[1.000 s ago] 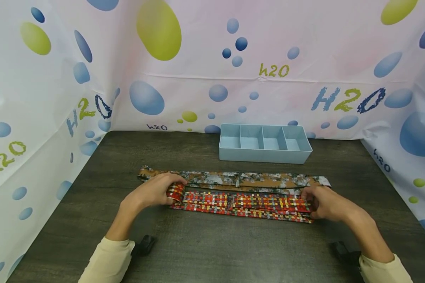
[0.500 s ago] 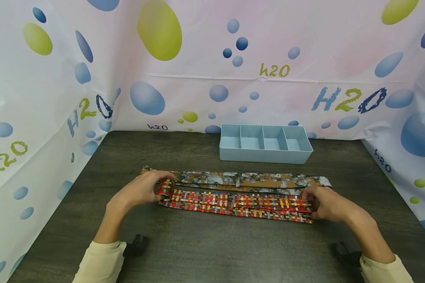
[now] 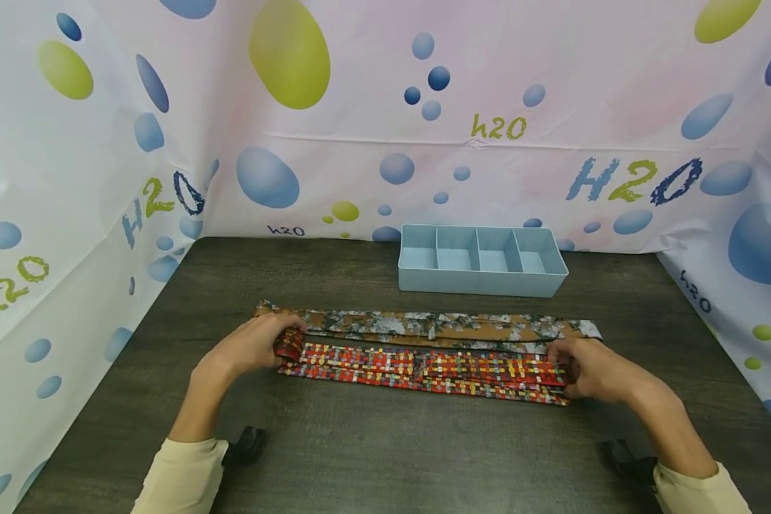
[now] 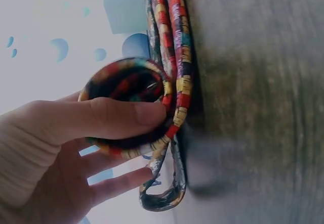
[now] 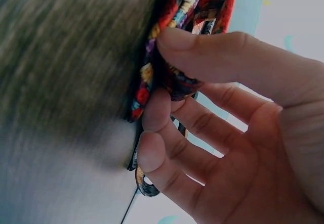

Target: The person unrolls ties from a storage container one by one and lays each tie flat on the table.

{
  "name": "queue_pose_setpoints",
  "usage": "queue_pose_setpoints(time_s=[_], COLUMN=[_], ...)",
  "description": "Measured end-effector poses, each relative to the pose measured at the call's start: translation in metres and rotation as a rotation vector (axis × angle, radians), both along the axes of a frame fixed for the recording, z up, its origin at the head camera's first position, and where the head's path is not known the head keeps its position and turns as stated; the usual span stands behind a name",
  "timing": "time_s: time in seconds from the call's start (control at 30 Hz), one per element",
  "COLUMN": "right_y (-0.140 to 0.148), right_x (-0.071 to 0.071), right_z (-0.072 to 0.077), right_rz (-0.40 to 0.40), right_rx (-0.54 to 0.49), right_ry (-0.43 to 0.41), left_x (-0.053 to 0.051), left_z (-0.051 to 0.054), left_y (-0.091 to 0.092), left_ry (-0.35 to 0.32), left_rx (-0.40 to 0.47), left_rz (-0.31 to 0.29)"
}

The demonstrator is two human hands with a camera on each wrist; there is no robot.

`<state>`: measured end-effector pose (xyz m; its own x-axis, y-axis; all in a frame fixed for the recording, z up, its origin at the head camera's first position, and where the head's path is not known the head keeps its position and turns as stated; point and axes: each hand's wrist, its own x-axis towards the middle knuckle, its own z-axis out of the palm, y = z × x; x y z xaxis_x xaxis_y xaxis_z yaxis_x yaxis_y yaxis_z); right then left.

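A folded red necktie (image 3: 488,365) with a multicoloured check lies lengthwise across the table. My left hand (image 3: 250,346) grips its curled left end, a round loop (image 4: 126,67) in the left wrist view with the thumb laid across it. At the other end, my right hand (image 3: 597,370) holds the fold between thumb and fingers, close to the tabletop (image 5: 66,72). Just behind lies a folded brown necktie (image 3: 475,328) with white and dark flowers. Its looped end (image 4: 164,198) shows below the left fingers in the left wrist view.
A light blue tray (image 3: 482,282) with several compartments stands at the back of the dark wooden table (image 3: 424,457). Printed sheeting (image 3: 360,86) with blue and green ovals hangs behind and at both sides.
My left hand has shifted left, drawing the curled left end of the red necktie along with it. The right hand and the brown necktie have stayed in place.
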<state>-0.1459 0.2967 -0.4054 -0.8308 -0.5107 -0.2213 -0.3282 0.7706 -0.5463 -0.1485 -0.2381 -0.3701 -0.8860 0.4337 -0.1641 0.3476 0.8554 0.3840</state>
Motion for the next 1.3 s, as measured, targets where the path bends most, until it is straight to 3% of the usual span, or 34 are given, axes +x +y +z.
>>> queue_pose_setpoints(time_s=[0.27,0.7,1.3], right_y=[0.0,0.0,-0.001], right_x=[0.0,0.0,0.0], right_z=[-0.001,-0.001,0.0], right_rz=[-0.008,-0.016,-0.015], right_rx=[-0.008,-0.006,0.001], right_ry=[-0.007,-0.016,-0.01], left_x=[-0.002,-0.008,-0.006], left_z=[-0.005,-0.012,-0.008], left_y=[0.002,0.003,0.001], left_ry=[-0.069,-0.026,-0.014], left_rx=[-0.018,0.008,0.05], left_rz=[0.03,-0.046,-0.068])
